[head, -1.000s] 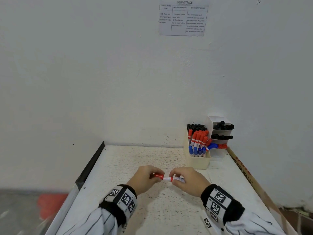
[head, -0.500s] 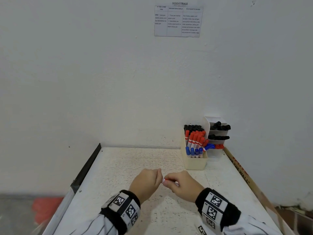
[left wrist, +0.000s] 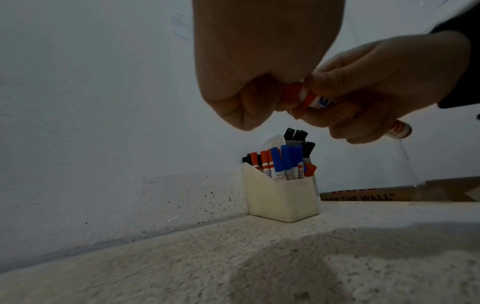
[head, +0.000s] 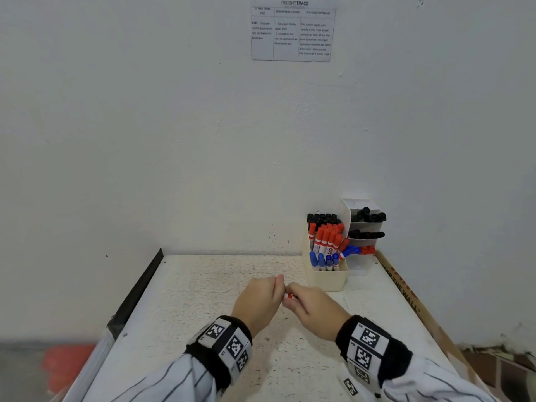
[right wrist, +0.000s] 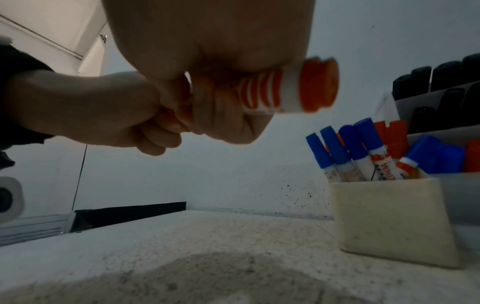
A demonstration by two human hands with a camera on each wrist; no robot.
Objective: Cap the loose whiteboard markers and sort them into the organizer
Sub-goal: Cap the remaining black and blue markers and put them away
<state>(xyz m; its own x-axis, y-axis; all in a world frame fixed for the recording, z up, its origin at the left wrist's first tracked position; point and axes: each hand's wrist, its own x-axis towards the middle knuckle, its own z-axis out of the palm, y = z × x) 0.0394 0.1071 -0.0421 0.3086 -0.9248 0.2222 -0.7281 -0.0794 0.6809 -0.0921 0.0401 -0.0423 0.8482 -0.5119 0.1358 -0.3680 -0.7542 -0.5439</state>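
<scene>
While both hands are meeting just above the near middle of the table, the left hand [head: 256,304] is curling into a fist around the red cap [left wrist: 292,93], and the right hand [head: 314,310] is wrapping its fingers round the barrel of the red whiteboard marker [right wrist: 291,88], whose flat red tail end is sticking out past the palm. Cap and barrel are looking already joined, so the step in hand is probably the final push home. To do it well, the two hands should be pressing straight along the marker's axis, keeping cap and barrel in line, until the cap is seating fully; any slant risks a loose cap. Beneath them the speckled off-white tabletop [head: 203,300] is lying bare where it shows, a dark strip [head: 139,294] running along its left edge. Farther back and to the right, the cream organizer [head: 327,278] is standing against the wall, holding upright blue-, red- and black-capped markers, with a tiered white rack [head: 364,227] of more markers just beside it. Behind everything, a pale wall is carrying a printed sheet [head: 291,33] high up.
</scene>
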